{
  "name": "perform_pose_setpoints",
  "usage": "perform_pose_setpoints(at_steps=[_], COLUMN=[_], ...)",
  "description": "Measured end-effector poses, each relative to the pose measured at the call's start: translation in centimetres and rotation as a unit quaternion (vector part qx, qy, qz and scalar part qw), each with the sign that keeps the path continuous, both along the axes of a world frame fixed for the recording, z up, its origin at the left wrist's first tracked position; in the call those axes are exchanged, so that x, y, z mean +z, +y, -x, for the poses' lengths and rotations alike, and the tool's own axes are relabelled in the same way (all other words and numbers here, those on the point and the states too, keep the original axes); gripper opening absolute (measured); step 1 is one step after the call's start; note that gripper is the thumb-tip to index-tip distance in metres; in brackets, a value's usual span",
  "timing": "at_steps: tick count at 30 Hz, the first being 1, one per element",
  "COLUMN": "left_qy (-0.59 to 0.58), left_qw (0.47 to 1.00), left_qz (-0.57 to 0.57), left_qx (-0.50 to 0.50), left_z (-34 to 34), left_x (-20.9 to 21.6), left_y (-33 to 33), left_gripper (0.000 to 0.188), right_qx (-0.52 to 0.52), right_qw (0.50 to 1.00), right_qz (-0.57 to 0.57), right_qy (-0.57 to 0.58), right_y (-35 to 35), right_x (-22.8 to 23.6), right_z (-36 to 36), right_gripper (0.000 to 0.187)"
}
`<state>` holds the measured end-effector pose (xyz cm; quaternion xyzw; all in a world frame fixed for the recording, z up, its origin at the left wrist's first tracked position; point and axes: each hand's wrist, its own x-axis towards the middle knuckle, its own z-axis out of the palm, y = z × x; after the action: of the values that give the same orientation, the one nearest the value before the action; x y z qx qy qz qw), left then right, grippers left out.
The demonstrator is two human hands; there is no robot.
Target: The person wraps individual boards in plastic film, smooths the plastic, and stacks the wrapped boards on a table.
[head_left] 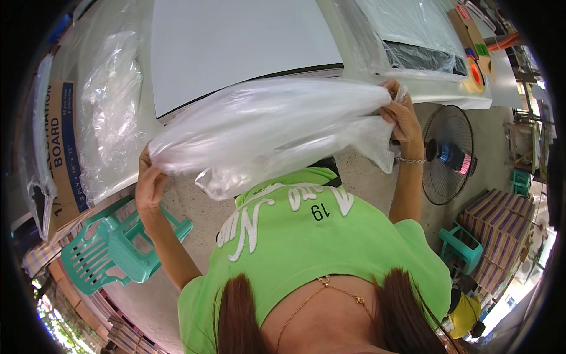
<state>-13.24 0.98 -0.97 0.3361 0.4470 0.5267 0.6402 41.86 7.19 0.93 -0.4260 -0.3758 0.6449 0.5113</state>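
Note:
A large clear plastic bag (265, 121) is stretched sideways between my two hands, in front of my green shirt. My left hand (151, 180) pinches its left end. At the other end my right hand (404, 115) grips a gathered edge, with a small bit of plastic poking up past the fingers. Below the middle, the loose lower part of the bag hangs in folds. Just beyond it lies a stack of large white boards (242, 44) with dark edges, on the table. The bag covers part of the stack's near edge.
Crumpled clear plastic (112, 94) lies left of the stack, beside a brown cardboard box (63, 147). Plastic-wrapped boards (421, 38) and orange tape rolls (473, 75) sit at the right. A fan (448, 154) stands near my right arm; a green plastic chair (121, 248) is at the left.

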Motion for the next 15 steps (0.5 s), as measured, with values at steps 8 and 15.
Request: perform_pose_setpoints(at_steps=[8,15], left_qy=[0.515,0.545], left_qw=[0.807,0.774], left_qz=[-0.16,-0.235], left_qx=[0.241,0.22], left_z=[-7.8,-8.0], left_x=[1.1,0.7], left_y=[2.0,3.5], left_gripper=[0.034,0.072], right_qx=[-0.344,-0.25], right_qw=[0.812,0.8], right_qz=[-0.16,-0.269], right_qy=[-0.443,-0.474], right_y=[0.3,2.4], right_x=[-0.8,-1.6], right_z=[8.8,9.4], right_gripper=[0.024,0.035])
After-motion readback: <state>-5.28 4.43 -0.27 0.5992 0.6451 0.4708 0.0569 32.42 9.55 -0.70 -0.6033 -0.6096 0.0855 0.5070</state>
